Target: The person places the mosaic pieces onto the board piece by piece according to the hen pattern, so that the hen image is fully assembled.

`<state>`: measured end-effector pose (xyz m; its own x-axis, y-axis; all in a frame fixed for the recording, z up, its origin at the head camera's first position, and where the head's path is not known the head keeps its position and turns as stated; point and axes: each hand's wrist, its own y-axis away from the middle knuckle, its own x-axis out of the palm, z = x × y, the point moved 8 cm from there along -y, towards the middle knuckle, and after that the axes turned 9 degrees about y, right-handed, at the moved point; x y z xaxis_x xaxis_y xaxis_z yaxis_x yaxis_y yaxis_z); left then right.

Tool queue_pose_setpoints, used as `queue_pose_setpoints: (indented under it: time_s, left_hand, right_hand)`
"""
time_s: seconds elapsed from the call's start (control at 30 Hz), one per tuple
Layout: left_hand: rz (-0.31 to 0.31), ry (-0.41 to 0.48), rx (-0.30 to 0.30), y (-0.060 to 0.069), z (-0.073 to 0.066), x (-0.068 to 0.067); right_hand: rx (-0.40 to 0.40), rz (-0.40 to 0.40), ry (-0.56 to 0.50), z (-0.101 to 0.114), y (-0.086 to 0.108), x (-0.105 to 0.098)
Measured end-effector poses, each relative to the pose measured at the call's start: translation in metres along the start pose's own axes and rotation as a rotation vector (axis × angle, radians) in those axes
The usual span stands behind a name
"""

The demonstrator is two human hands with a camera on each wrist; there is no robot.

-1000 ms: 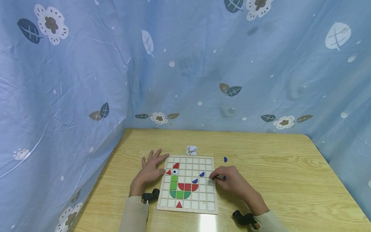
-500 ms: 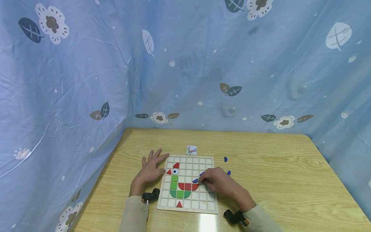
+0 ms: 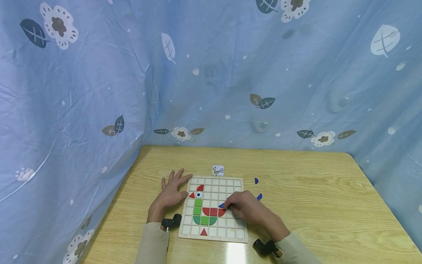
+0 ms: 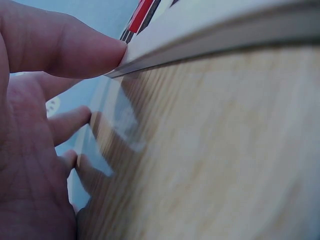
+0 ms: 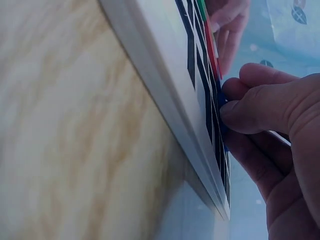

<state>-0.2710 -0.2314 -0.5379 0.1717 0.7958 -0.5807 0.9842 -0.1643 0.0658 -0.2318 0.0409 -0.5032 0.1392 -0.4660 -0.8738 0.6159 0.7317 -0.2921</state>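
Observation:
A wooden grid board (image 3: 230,234) lies flat, bearing red, green and blue tiles in a bird-like figure. My left hand (image 3: 171,194) rests at the board's left edge, fingers spread on the table; the thumb (image 4: 100,52) touches the board's side in the left wrist view. Over the board's right part, my right hand (image 3: 247,207) pinches a blue half-circle tile (image 5: 223,100) between thumb and fingers, low against the grid. A blue tile (image 3: 221,205) shows by the fingertips, beside the red tiles (image 3: 213,212); the hand covers other nearby squares.
A small pattern card (image 3: 218,170) lies behind the board. Loose blue half-circle tiles, one at the back (image 3: 256,180) and another tile (image 3: 259,196) nearer the right hand, lie on the wooden table (image 3: 313,198). A blue patterned curtain (image 3: 211,73) closes off the back and sides.
My right hand has moved left from the board's right edge onto the grid, then stayed nearly still over the last half second. The left hand has not moved.

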Motion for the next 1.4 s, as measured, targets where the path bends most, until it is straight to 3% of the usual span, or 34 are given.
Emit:
queue_pose_setpoints:
  time_s: [0.47, 0.7, 0.93, 1.13, 1.4]
  left_hand:
    - [-0.010, -0.006, 0.001, 0.000, 0.000, 0.000]
    - [-0.013, -0.014, 0.006, 0.000, 0.001, 0.000]
    - [-0.006, -0.012, -0.003, 0.000, 0.001, -0.001]
    - [0.000, -0.011, -0.006, -0.001, 0.000, 0.000]
    - [-0.010, -0.010, 0.006, -0.002, 0.001, 0.000]
  right_hand:
    - [0.016, -0.031, -0.002, 0.001, 0.001, -0.002]
    - [0.036, -0.116, -0.022, -0.001, 0.009, -0.013]
    - [0.127, -0.209, -0.045, -0.017, 0.038, -0.036]
    - [0.262, -0.190, -0.019, -0.033, 0.071, -0.042]
    - [0.278, -0.233, -0.002, -0.034, 0.106, -0.050]
